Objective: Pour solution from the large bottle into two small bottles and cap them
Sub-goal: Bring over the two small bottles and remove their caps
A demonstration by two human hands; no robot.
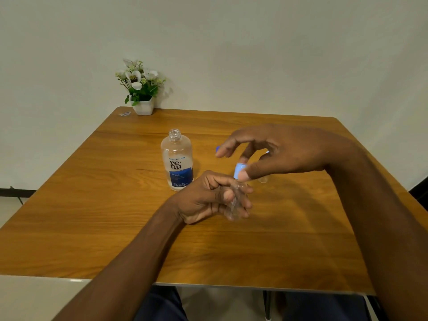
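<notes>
The large clear bottle [177, 159] with a blue "renu fresh" label stands upright and uncapped at the table's middle. My left hand [208, 198] grips a small clear bottle [235, 201] just above the table, to the right of the large one. My right hand [273, 151] pinches a light blue cap [239, 170] between thumb and finger right over that small bottle's neck. A second small clear bottle [262, 179] is partly hidden under my right hand. A dark blue cap [218, 148] peeks out behind my right fingers.
A white pot of white flowers [142, 89] stands at the far left corner of the wooden table [115, 216], with a small clear scrap [125, 114] beside it. A pale wall lies behind. The table's near edge is close to my body.
</notes>
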